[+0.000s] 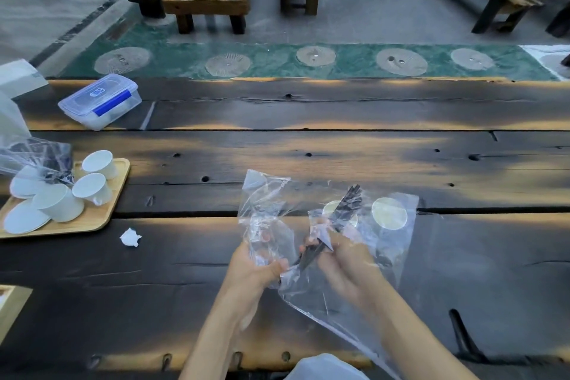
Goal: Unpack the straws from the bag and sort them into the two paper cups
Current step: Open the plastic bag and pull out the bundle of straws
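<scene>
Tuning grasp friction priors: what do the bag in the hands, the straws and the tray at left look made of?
Clear crinkled bag: thin glossy plastic film, see-through with shiny creases. Bundle of thin black straws: probably plastic, though the surface is too blurred to tell. Pale rectangular tray: likely light wood or bamboo, matte, with a raised rim.

Bag [354, 293] seemingly before cups [389, 213]

A clear lidded plastic container [100, 101] with blue clips is sitting far left on the dark wooden bench [339, 151]. A wooden tray [101, 213] is carrying tipped white cups [92, 189], and a crumpled paper scrap [130, 237] is lying just beside it.
</scene>
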A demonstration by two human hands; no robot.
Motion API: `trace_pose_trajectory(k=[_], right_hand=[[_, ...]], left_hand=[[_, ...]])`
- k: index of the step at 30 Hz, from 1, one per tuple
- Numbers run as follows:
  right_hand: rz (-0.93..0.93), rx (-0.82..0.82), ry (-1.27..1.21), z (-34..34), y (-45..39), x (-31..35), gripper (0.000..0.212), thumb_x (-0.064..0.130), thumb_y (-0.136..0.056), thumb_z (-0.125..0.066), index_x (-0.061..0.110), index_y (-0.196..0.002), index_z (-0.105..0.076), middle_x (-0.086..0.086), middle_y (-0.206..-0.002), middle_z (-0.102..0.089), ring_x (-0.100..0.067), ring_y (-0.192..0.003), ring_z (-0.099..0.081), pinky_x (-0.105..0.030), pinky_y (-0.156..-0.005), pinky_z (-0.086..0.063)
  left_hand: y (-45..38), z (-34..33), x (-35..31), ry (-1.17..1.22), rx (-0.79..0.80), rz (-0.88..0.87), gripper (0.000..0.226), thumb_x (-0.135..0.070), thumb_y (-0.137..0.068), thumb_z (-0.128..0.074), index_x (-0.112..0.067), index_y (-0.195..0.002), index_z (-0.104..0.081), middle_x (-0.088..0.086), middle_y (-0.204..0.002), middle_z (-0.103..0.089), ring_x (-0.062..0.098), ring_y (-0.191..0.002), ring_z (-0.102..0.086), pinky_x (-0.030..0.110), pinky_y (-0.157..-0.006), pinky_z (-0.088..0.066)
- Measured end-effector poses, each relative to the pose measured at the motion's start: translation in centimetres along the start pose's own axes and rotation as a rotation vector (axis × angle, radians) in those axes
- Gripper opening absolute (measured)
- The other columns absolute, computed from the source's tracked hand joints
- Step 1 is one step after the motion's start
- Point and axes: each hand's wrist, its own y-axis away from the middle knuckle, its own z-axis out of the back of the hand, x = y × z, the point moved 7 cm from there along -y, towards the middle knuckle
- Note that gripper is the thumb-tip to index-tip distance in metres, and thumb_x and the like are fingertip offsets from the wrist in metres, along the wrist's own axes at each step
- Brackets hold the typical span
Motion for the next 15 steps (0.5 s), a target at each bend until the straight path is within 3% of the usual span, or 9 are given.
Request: trace_pose_trajectory(k=[2, 4, 5, 6, 7, 8, 9, 12, 15], right_hand=[[-0.078, -0.06, 0.033, 1.1, -0.2, -0.8, 0.023, 0.015, -0.105, -0.037, 0.016, -0.093, -0.057, -0.009, -0.101, -0.063, -0.008, -0.074, -0.065, -0.021, -0.07, -0.056], [-0.018, 0.001, 0.08, 0.4, 0.0, -0.3, 0.011, 0.027, -0.093, -0.058, 0.016, -0.089, -0.057, -0.007, -0.096, -0.063, -0.007, -0.067, -0.067, -0.021, -0.066, -0.056], [0.035, 0.041, 0.089, 0.1, 0.0, 0.3, 0.023, 0.033, -0.079, -0.069, 0.015, -0.089, -0.059, -0.008, -0.093, -0.065, -0.008, -0.065, -0.068, -0.022, -0.064, -0.057], [0.074, 0.063, 0.066, -0.6, 0.4, 1.0, 0.028, 0.033, -0.07, -0.073, 0.014, -0.087, -0.062, -0.009, -0.089, -0.069, -0.008, -0.063, -0.069, -0.023, -0.063, -0.058], [0.129, 0.078, -0.002, -1.2, 0.8, 1.6, 0.018, 0.024, -0.071, -0.071, 0.012, -0.082, -0.066, -0.007, -0.08, -0.071, -0.009, -0.06, -0.069, -0.023, -0.061, -0.058], [0.168, 0.107, -0.118, -1.3, 1.3, 2.1, 0.004, 0.014, -0.079, -0.066, 0.01, -0.077, -0.068, -0.005, -0.073, -0.07, -0.01, -0.058, -0.068, -0.023, -0.059, -0.059], [0.207, 0.12, -0.164, -1.1, 1.3, 2.3, 0.015, 0.007, -0.089, -0.059, 0.009, -0.076, -0.066, -0.005, -0.07, -0.067, -0.011, -0.056, -0.066, -0.024, -0.059, -0.059], [0.186, 0.086, -0.122, -1.0, 0.5, 1.6, 0.02, 0.005, -0.099, -0.049, 0.008, -0.081, -0.058, -0.007, -0.08, -0.059, -0.014, -0.061, -0.065, -0.028, -0.067, -0.058], [0.296, 0.243, -0.087, -3.5, -0.1, 2.0, 0.013, 0.021, -0.086, -0.071, 0.013, -0.083, -0.062, -0.007, -0.08, -0.059, -0.018, -0.07, -0.064, -0.033, -0.077, -0.057]], left_hand=[[0.0, 0.7, 0.1, 0.0, -0.095, -0.001, 0.05, -0.013, -0.066, -0.085, -0.008, -0.11, -0.061, 0.011, -0.106, -0.075, 0.027, -0.095, -0.069, 0.033, -0.072, -0.053], [0.0, 1.0, 0.2, 0.046, -0.152, -0.014, 0.031, -0.005, -0.077, -0.08, -0.004, -0.1, -0.06, 0.014, -0.095, -0.073, 0.028, -0.087, -0.063, 0.033, -0.069, -0.048], [0.1, 0.9, 0.2, 0.075, -0.162, -0.016, 0.021, -0.002, -0.083, -0.075, -0.005, -0.097, -0.058, 0.013, -0.089, -0.072, 0.027, -0.083, -0.062, 0.033, -0.069, -0.047], [0.1, 0.8, 0.1, 0.096, -0.163, -0.014, 0.015, -0.001, -0.088, -0.069, -0.005, -0.096, -0.056, 0.013, -0.086, -0.072, 0.027, -0.081, -0.063, 0.032, -0.068, -0.048], [0.2, 0.6, 0.1, 0.113, -0.155, -0.011, 0.011, -0.002, -0.092, -0.064, -0.006, -0.097, -0.055, 0.014, -0.087, -0.072, 0.026, -0.082, -0.065, 0.031, -0.068, -0.05], [0.2, 0.4, 0.2, 0.125, -0.147, -0.002, 0.009, -0.005, -0.094, -0.061, -0.006, -0.1, -0.054, 0.014, -0.09, -0.073, 0.026, -0.087, -0.067, 0.029, -0.069, -0.052], [0.1, 0.3, 0.4, 0.131, -0.14, 0.006, 0.01, -0.008, -0.096, -0.059, -0.006, -0.103, -0.053, 0.013, -0.092, -0.074, 0.027, -0.094, -0.069, 0.029, -0.069, -0.054], [-0.1, 0.3, 0.7, 0.092, -0.107, 0.021, 0.034, -0.028, -0.087, -0.074, -0.008, -0.104, -0.053, 0.009, -0.11, -0.072, 0.034, -0.105, -0.069, 0.038, -0.068, -0.058], [0.2, -0.3, 0.5, -0.028, 0.047, 0.068, 0.092, -0.052, -0.043, -0.094, -0.015, -0.115, -0.05, 0.003, -0.103, -0.075, 0.023, -0.09, -0.074, 0.031, -0.062, -0.056]])
